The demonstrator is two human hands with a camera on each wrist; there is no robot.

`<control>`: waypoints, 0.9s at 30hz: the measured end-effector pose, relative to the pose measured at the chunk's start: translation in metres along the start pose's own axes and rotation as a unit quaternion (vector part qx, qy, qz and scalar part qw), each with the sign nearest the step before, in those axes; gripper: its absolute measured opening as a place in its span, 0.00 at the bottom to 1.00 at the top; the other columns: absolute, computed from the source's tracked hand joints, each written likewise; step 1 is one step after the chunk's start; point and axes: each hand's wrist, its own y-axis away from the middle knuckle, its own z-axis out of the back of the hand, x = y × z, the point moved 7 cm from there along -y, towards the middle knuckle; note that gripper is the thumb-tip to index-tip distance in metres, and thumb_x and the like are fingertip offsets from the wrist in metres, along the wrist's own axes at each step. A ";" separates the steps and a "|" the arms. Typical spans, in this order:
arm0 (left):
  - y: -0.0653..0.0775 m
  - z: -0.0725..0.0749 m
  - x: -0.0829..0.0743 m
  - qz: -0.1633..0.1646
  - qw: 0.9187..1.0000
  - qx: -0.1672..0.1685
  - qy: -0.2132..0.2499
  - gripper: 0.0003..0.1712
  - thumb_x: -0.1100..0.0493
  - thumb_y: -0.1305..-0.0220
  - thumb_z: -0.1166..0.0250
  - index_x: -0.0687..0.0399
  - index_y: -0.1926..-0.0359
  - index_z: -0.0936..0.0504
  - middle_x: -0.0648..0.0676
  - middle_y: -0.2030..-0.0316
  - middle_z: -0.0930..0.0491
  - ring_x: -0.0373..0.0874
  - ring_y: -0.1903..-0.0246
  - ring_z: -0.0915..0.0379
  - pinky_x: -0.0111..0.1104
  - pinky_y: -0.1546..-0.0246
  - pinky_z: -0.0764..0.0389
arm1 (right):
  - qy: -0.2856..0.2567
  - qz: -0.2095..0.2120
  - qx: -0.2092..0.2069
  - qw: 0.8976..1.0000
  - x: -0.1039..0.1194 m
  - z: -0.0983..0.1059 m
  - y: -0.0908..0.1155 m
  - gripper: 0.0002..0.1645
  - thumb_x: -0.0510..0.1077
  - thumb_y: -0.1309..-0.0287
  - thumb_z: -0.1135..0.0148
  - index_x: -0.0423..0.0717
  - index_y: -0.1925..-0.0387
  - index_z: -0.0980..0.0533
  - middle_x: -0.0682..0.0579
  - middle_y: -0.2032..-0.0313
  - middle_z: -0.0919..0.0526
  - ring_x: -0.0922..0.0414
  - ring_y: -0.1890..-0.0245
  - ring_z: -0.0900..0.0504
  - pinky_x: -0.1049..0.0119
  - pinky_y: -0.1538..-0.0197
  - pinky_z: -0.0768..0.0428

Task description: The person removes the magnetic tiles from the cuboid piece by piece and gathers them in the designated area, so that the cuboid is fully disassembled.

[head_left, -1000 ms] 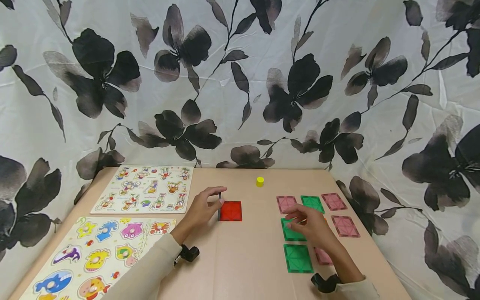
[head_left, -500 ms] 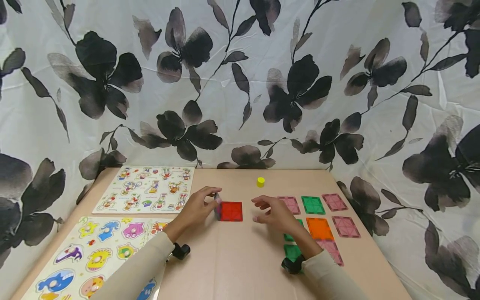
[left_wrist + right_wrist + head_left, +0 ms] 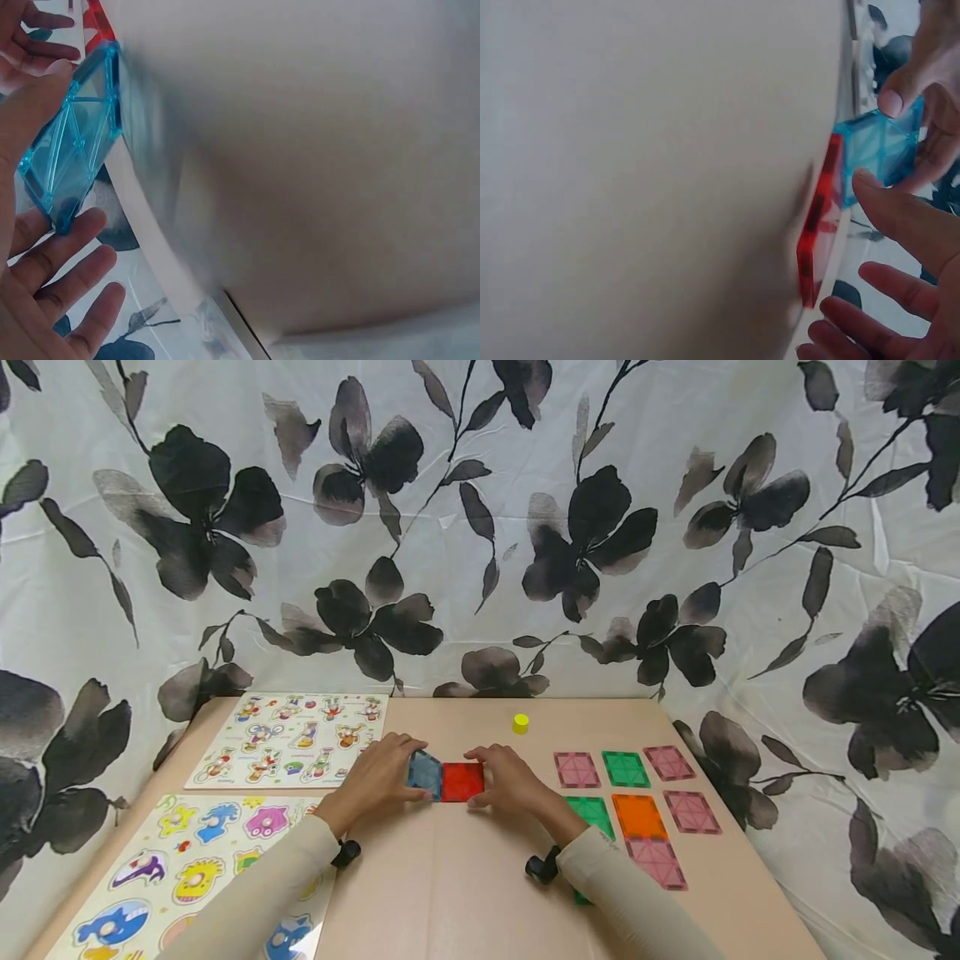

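Flat on the table lies a red square magnetic tile. My left hand grips a translucent blue magnetic tile between thumb and fingers. The blue tile leans up to the left, its lower edge along the red tile's left edge. In the left wrist view, the thumb is on one edge of the blue tile and fingertips are at its far corner. At the red tile's right side is my right hand, its thumb and fingers spread around the right end. The right wrist view shows a gap between these fingers and thumb beside the red tile.
Several pink tiles, green tiles and an orange tile lie at the right. A yellow cylinder stands near the back edge. Two picture boards, one far and one near, cover the left side.
My right hand has come left from the green tiles to the red tile. The blue tile, formerly held upright edge-on, has tilted left in my left hand, showing its face.
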 end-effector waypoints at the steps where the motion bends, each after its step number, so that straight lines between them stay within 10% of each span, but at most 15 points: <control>1: 0.000 0.000 0.001 -0.002 1.000 0.001 -0.005 0.49 0.35 0.52 0.16 0.54 0.34 0.18 0.57 0.41 0.16 0.55 0.43 0.23 0.52 0.43 0.17 | 0.014 0.002 0.002 1.000 0.001 -0.003 -0.003 0.48 0.49 0.51 0.14 0.48 0.29 0.25 0.44 0.38 0.20 0.45 0.35 0.26 0.45 0.31 0.23; 16: 0.004 -0.002 0.005 -0.029 0.999 -0.011 -0.042 0.46 0.30 0.55 0.16 0.54 0.43 0.15 0.55 0.49 0.18 0.50 0.49 0.28 0.44 0.52 0.22 | 0.181 0.050 -0.011 0.982 0.019 -0.010 -0.017 0.43 0.60 0.55 0.14 0.49 0.38 0.19 0.50 0.50 0.21 0.54 0.47 0.26 0.61 0.46 0.18; 27: 0.008 0.008 -0.017 -0.033 0.997 -0.068 -0.034 0.47 0.25 0.53 0.21 0.54 0.43 0.15 0.55 0.52 0.21 0.51 0.50 0.31 0.43 0.53 0.18 | 0.090 -0.007 -0.029 0.995 -0.005 0.022 0.021 0.45 0.57 0.54 0.14 0.53 0.35 0.21 0.52 0.44 0.22 0.53 0.41 0.26 0.55 0.49 0.10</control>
